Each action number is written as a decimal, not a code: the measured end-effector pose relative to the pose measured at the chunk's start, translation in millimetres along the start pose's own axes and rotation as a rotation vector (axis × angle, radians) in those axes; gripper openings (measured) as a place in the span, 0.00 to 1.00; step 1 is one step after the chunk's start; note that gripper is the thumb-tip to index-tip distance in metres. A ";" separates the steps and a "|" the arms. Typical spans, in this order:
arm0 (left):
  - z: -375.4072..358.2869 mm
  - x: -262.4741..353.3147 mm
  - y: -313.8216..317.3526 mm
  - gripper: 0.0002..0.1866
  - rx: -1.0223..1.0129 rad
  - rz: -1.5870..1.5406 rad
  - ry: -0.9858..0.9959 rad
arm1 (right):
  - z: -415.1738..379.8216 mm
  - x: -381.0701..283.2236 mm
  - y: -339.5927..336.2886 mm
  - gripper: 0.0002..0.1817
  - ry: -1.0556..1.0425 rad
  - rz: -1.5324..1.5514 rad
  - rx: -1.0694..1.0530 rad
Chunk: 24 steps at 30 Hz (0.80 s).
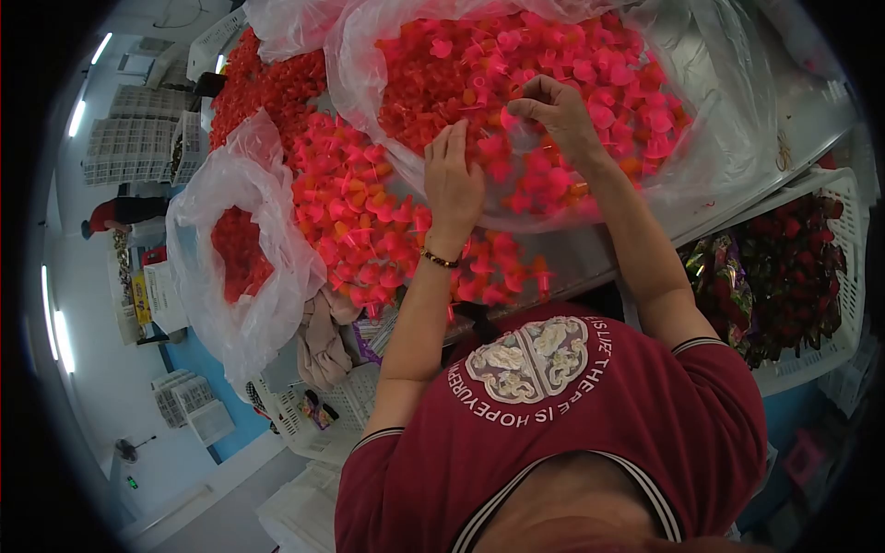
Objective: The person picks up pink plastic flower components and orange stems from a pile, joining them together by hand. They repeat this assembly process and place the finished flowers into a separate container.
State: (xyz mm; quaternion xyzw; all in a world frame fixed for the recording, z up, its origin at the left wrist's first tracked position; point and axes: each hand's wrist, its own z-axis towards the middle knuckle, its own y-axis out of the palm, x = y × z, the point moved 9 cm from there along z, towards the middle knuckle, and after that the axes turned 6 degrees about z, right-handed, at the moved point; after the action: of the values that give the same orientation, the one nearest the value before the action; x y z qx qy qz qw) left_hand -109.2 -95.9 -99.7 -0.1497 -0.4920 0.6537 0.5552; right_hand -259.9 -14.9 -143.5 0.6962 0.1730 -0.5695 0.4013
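Note:
Heaps of small pink and red plastic pieces (pixel 604 115), some with orange parts, lie in a large clear plastic bag (pixel 728 138) on the metal table. My left hand (pixel 454 180) reaches over the bag's near left rim, fingers stretched out over the red pieces (pixel 415 88). Over the middle of the bag, my right hand (pixel 560 115) is bent into a pinch, with a small pink plastic piece (pixel 509 118) at its fingertips. More pink pieces (pixel 355 198) are piled loose outside the bag, left of my left wrist.
A second plastic bag (pixel 198 230) with red pieces hangs at the table's left edge. To the right stands a white crate (pixel 853 249) of dark red and green items. Stacked crates (pixel 138 138) and another person (pixel 124 214) are at the far left.

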 end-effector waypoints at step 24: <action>-5.0 -8.0 34.9 0.19 -0.215 -0.623 -0.374 | -12.6 9.7 20.0 0.11 0.054 0.146 0.056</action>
State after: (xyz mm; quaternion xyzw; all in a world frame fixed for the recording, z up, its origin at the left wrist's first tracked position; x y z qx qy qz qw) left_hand -122.9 -97.0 -133.1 0.0717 -0.6726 0.4142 0.6090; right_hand -234.8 -19.8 -144.9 0.7331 0.1164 -0.5244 0.4172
